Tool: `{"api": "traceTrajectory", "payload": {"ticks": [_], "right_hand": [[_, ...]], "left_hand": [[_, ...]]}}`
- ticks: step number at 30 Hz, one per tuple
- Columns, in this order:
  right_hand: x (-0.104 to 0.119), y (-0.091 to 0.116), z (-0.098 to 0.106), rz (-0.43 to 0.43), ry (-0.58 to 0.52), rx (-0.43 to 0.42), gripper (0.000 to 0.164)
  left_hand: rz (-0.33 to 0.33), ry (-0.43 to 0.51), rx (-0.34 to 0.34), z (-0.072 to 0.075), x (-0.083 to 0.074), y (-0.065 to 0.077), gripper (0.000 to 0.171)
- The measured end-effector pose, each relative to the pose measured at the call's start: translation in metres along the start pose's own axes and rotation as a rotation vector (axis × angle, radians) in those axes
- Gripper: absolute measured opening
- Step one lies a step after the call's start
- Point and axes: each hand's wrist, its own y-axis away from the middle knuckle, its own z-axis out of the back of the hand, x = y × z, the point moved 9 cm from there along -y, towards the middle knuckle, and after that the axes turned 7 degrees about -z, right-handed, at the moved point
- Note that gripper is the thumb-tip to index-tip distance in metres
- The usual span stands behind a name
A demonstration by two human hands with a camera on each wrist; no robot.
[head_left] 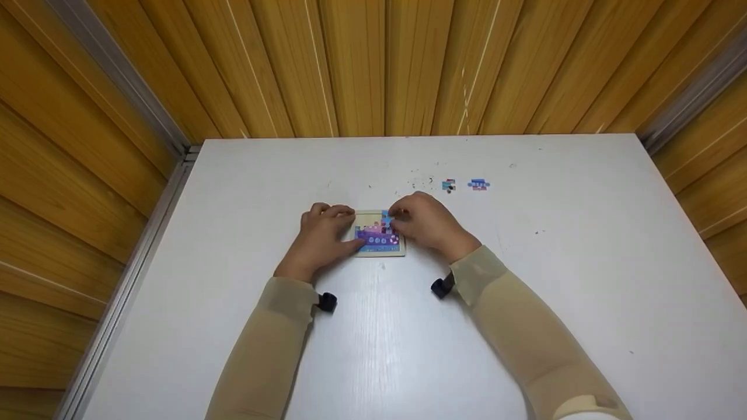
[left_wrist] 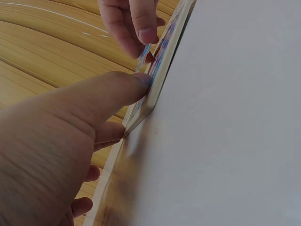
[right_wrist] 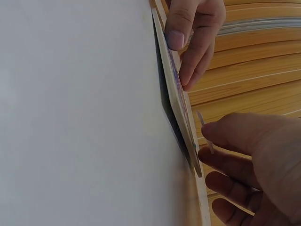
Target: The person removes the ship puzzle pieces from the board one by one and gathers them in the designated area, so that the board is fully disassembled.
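A small jigsaw puzzle tray (head_left: 379, 254) with a pale frame lies on the table, its lower part filled with a purple and pink ship picture; bare board shows at its upper left. My left hand (head_left: 322, 234) grips the tray's left side, with the thumb pressing on the picture and fingers at the frame's edge. Over the right side, my right hand (head_left: 430, 221) pinches a thin puzzle piece (right_wrist: 201, 117) between thumb and index finger. That piece is tilted and seen almost edge-on in the right wrist view. In the head view, fingers partly cover it.
Two loose puzzle pieces, one multicoloured (head_left: 449, 185) and one blue and pink (head_left: 479, 185), lie beyond my right hand. Dark specks dot the white table (head_left: 373, 338) near them. Wood-look panels (head_left: 362, 70) stand behind the table's far edge.
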Motion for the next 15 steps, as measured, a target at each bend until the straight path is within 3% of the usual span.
{"api": "traceTrajectory", "payload": {"ticks": [8, 15], "right_hand": [[0.001, 0.001, 0.009, 0.001, -0.060, -0.057, 0.019], [0.002, 0.004, 0.021, 0.026, -0.149, -0.081, 0.021]], "left_hand": [[-0.034, -0.010, -0.001, 0.001, -0.002, 0.000, 0.068], [-0.014, -0.002, 0.006, 0.000, -0.001, 0.000, 0.071]]}}
